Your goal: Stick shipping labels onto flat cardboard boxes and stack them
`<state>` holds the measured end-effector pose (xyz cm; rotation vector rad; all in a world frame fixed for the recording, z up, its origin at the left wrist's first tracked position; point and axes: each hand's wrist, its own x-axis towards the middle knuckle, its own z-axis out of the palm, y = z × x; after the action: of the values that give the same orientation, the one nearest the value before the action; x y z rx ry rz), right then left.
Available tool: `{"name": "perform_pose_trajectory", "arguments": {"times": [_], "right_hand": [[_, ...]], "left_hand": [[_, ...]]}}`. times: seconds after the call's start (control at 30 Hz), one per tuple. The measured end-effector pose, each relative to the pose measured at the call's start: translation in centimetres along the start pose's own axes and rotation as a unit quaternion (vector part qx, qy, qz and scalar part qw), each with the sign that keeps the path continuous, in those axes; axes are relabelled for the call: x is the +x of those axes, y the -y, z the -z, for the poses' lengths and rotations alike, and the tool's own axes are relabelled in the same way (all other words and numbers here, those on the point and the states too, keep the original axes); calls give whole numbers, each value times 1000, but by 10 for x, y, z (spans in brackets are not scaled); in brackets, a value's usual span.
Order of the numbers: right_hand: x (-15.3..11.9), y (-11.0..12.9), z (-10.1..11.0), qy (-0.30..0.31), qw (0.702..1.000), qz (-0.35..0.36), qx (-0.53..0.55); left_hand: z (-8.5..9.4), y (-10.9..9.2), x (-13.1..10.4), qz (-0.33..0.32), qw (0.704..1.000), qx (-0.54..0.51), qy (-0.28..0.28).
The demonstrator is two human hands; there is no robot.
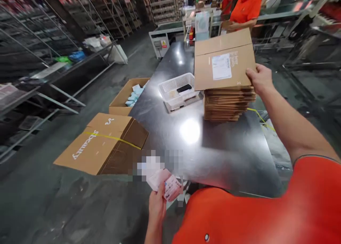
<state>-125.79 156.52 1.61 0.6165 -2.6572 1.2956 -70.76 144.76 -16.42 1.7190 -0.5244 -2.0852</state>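
My left hand (157,205), low in the view, is closed around a pink-and-white packet (173,188) with a barcode label. Part of what lies beside the packet is blurred into blocks, so I cannot make it out. At the right, my right hand (261,79) grips the right edge of a flattened cardboard box (205,64), thumb on its face. This box bears a white printed label (221,66) and is tilted up over a stack of flattened boxes (229,105) on the metal table (170,141).
A white plastic basket (170,85) with a black object stands left of the stack. Beyond the table's left edge are an open carton (119,101) of light-blue boxes and a strapped cardboard bundle (92,144). A person in orange (246,9) stands at the back.
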Motion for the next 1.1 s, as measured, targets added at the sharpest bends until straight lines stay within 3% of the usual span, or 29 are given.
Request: {"name": "perform_pose_trajectory", "arguments": {"times": [0.07, 0.13, 0.2, 0.27, 0.37, 0.47, 0.57, 0.63, 0.73, 0.83, 0.97, 1.1], "right_hand": [[34, -7, 12, 3, 996, -54, -65], [44, -4, 5, -32, 990, -20, -138], [34, 9, -27, -34, 983, 85, -158], [7, 29, -84, 48, 975, 187, -110], [-67, 68, -200, 229, 942, 247, 4], [-166, 109, -312, 411, 876, 220, 125], [-262, 140, -392, 511, 831, 132, 178], [-317, 152, -425, 515, 836, 99, 161], [-384, 156, -452, 469, 871, 81, 125], [-422, 154, -459, 411, 897, 84, 139], [-421, 152, -462, 357, 913, 71, 184], [-396, 151, -466, 377, 903, 48, 201]], "left_hand": [[7, 7, 0, 8, 1000, 1, -5], [18, 14, -1, 15, 1000, -1, -20], [31, 19, -4, 19, 999, -5, -47], [40, 21, -10, 22, 998, -9, -53], [51, 15, -13, 11, 1000, -27, -6], [69, 6, -7, -16, 998, -60, 8], [101, 0, 2, -25, 993, -99, -64], [126, -2, 7, -19, 985, -125, -116], [157, -6, 14, -9, 978, -152, -141], [176, -16, 22, -1, 981, -150, -125], [184, -32, 38, 2, 987, -133, -86], [188, -40, 51, 6, 992, -111, -53]]}}
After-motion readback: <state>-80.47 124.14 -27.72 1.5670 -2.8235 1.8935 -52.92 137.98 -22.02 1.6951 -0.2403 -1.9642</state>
